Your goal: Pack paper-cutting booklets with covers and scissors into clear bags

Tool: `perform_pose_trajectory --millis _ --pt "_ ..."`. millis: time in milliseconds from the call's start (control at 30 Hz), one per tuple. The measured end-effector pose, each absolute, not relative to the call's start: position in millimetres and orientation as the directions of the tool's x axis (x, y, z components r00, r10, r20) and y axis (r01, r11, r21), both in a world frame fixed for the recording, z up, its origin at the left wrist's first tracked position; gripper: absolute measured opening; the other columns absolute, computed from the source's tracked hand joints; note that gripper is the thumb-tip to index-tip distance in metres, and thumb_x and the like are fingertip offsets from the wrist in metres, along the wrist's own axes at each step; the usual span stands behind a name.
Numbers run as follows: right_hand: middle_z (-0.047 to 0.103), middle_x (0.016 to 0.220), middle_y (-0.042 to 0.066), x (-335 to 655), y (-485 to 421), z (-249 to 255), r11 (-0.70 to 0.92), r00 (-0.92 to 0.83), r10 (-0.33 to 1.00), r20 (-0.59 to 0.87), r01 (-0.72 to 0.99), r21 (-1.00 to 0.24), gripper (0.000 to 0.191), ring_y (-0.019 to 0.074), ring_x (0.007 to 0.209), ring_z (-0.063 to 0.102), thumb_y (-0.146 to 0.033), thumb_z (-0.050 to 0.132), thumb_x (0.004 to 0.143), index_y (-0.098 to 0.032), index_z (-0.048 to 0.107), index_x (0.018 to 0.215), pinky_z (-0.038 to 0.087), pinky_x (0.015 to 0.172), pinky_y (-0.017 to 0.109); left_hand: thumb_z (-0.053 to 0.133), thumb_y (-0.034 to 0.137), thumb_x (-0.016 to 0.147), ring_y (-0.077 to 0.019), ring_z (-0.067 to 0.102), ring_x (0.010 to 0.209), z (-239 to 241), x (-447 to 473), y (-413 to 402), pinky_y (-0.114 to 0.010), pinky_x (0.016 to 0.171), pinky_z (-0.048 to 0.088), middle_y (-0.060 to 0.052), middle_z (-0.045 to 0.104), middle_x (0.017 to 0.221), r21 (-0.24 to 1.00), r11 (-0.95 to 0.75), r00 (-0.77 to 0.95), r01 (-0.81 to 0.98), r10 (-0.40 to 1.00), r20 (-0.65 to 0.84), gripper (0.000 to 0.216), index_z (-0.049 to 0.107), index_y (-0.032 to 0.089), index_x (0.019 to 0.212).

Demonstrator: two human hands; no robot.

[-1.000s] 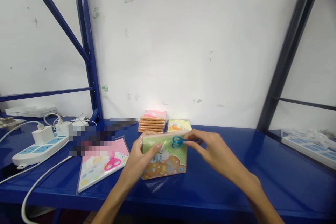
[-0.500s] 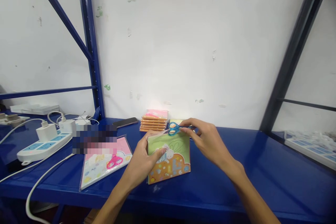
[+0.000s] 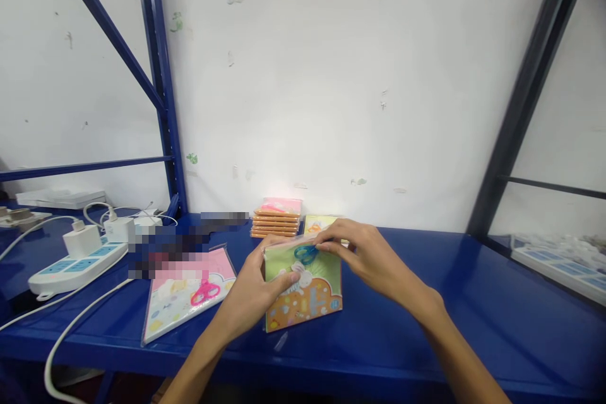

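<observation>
My left hand [image 3: 265,293] grips the left side of a green and orange booklet [image 3: 307,303] with a rabbit picture, thumb across its front. Clear plastic wrap shows along the booklet's top edge. My right hand [image 3: 362,252] pinches small blue scissors [image 3: 305,255] at the upper right; their handle loops lie against the green part of the cover, seemingly under the plastic. The blades are hidden by my fingers. To the left rests a pink and white packet [image 3: 182,300] with pink scissors [image 3: 205,293] on its front.
Behind the booklet stand a stack of wrapped orange-edged packets [image 3: 276,222] and a yellow packet [image 3: 315,225]. A white power strip [image 3: 78,268] with plugged chargers and cables occupies the left of the blue table [image 3: 426,328]. Blue posts [image 3: 163,88] rise beside the white wall.
My right hand has moved slightly left and down with the blue scissors. Their loops have gone from above the booklet's top edge to in front of its cover.
</observation>
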State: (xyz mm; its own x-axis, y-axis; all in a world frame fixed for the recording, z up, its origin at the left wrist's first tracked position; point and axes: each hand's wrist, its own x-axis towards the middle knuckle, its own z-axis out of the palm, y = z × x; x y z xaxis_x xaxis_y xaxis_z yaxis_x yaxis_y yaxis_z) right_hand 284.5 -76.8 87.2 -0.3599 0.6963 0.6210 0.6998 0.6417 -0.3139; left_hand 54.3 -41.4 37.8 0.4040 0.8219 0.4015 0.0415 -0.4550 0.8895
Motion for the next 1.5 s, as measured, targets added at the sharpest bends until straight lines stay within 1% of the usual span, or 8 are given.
perform_pose_trajectory --millis 133,333,667,800,933,1033,1233,1500 --pt "0.07 0.1 0.002 283.4 -77.8 90.4 0.63 -0.408 0.686 0.603 0.747 -0.211 0.016 0.0199 0.097 0.061 -0.026 0.057 0.104 -0.026 0.073 0.107 0.047 0.081 0.033 0.074 0.03 0.085 -0.0262 0.063 0.116 39.2 52.5 -43.8 -0.036 0.1 0.048 -0.004 0.067 0.122 0.895 -0.445 0.455 -0.002 0.797 0.397 0.038 0.059 0.025 0.12" --pt "0.068 0.104 0.003 283.8 -82.3 92.3 0.62 -0.421 0.704 0.572 0.757 -0.206 0.015 0.0207 0.101 0.06 -0.025 0.056 0.104 -0.023 0.07 0.109 0.047 0.085 0.034 0.073 0.032 0.086 -0.0273 0.064 0.113 39.9 51.6 -46.0 -0.038 0.097 0.049 -0.006 0.066 0.12 0.909 -0.418 0.456 0.011 0.811 0.367 0.04 0.056 0.024 0.121" --pt "0.063 0.099 0.004 274.6 -94.2 90.9 0.595 -0.463 0.719 0.518 0.795 -0.116 0.023 0.021 0.094 0.06 -0.024 0.05 0.106 -0.024 0.072 0.103 0.05 0.078 0.035 0.076 0.036 0.084 -0.0266 0.063 0.112 41.0 51.3 -46.4 -0.037 0.097 0.048 -0.005 0.066 0.12 0.906 -0.422 0.459 0.021 0.809 0.366 0.043 0.057 0.025 0.121" --pt "0.066 0.11 0.003 271.1 -99.8 91.6 0.638 -0.439 0.692 0.572 0.743 -0.202 0.026 0.0198 0.105 0.061 -0.022 0.046 0.107 -0.028 0.068 0.12 0.05 0.091 0.036 0.074 0.035 0.086 -0.0259 0.063 0.114 40.9 52.0 -45.9 -0.036 0.098 0.048 -0.004 0.066 0.117 0.891 -0.454 0.45 0.025 0.801 0.396 0.04 0.058 0.024 0.12" --pt "0.063 0.127 0.004 283.1 -94.8 82.9 0.589 -0.229 0.652 0.723 0.753 -0.293 0.025 0.0242 0.122 0.055 -0.031 0.058 0.102 -0.031 0.064 0.127 0.046 0.104 0.041 0.071 0.039 0.089 -0.024 0.066 0.104 40.6 52.0 -44.9 -0.033 0.089 0.052 -0.004 0.068 0.11 0.894 -0.447 0.423 0.036 0.817 0.391 0.032 0.061 0.024 0.116" --pt "0.065 0.133 0.003 297.2 -86.5 70.2 0.566 -0.201 0.745 0.636 0.696 -0.442 0.039 0.0245 0.117 0.061 -0.036 0.068 0.096 -0.033 0.06 0.134 0.049 0.1 0.041 0.07 0.041 0.09 -0.0216 0.067 0.098 38.9 52.2 -43.4 -0.03 0.083 0.052 -0.003 0.068 0.106 0.902 -0.433 0.411 0.009 0.823 0.391 0.03 0.062 0.022 0.111" --pt "0.077 0.099 0.0 309.6 -81.7 44.4 0.513 -0.045 0.827 0.56 0.466 -0.721 0.018 0.0217 0.09 0.07 -0.04 0.072 0.092 -0.03 0.075 0.107 0.055 0.08 0.034 0.076 0.038 0.085 -0.0182 0.067 0.091 28.4 63.0 -42.6 -0.027 0.079 0.055 -0.001 0.068 0.101 0.94 -0.273 0.343 -0.205 0.879 0.331 0.037 0.056 0.022 0.113" --pt "0.08 0.105 0.007 318.3 -82.6 29.3 0.48 0.042 0.854 0.518 0.317 -0.818 0.016 0.0282 0.101 0.072 -0.041 0.078 0.085 -0.025 0.08 0.086 0.058 0.085 0.039 0.074 0.042 0.087 -0.0169 0.068 0.071 22.4 76.4 -45.7 -0.027 0.065 0.055 0.004 0.07 0.08 0.934 -0.275 0.329 -0.227 0.881 0.339 0.042 0.046 0.027 0.114"
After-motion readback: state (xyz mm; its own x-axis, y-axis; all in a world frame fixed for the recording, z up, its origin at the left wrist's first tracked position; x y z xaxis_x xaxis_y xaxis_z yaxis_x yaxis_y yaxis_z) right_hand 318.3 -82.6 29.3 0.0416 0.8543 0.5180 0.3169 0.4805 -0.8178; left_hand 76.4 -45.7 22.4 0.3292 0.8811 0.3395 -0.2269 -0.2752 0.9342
